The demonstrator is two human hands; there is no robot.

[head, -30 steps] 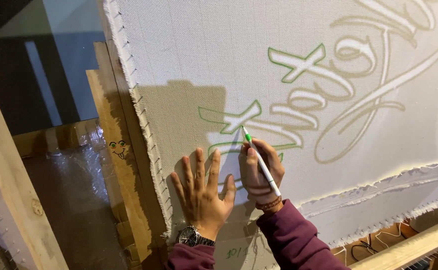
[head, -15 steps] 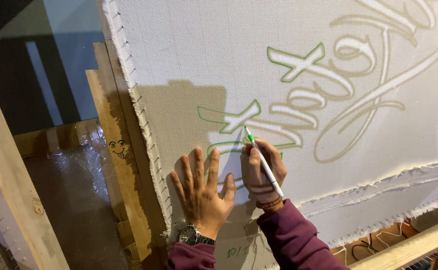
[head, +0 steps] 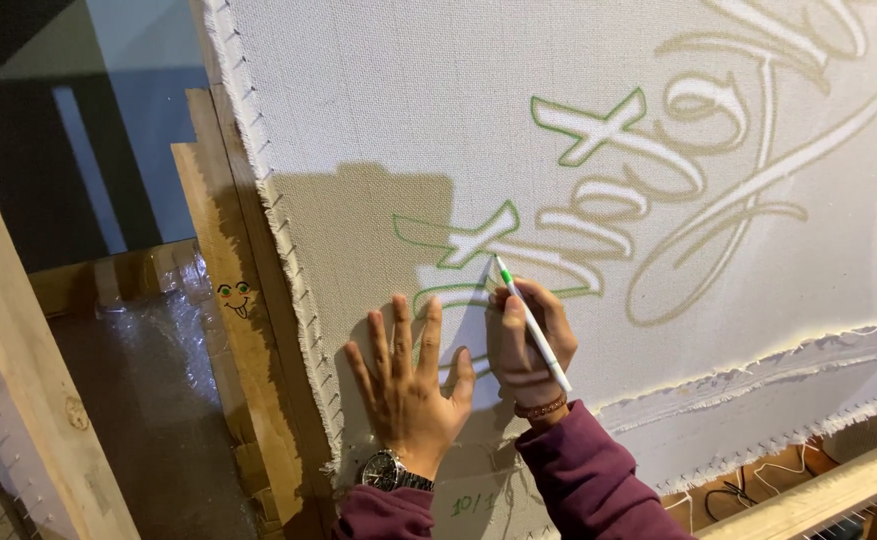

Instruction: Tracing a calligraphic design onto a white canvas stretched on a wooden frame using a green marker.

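here the stretched cloth (head: 378, 120) fills the wooden frame (head: 248, 400), pale lettering with a green outline (head: 458, 243) toward its lower left edge. my left hand (head: 408, 385) lies flat and spread on the cloth, holding nothing. my right hand (head: 530, 345), just beside it, is clenched around the green marker (head: 531, 322), its long axis slanting up-left, tip touching the outline just above both hands.

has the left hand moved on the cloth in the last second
No. The left hand lies flat at the same spot on the cloth, just below the green outline.
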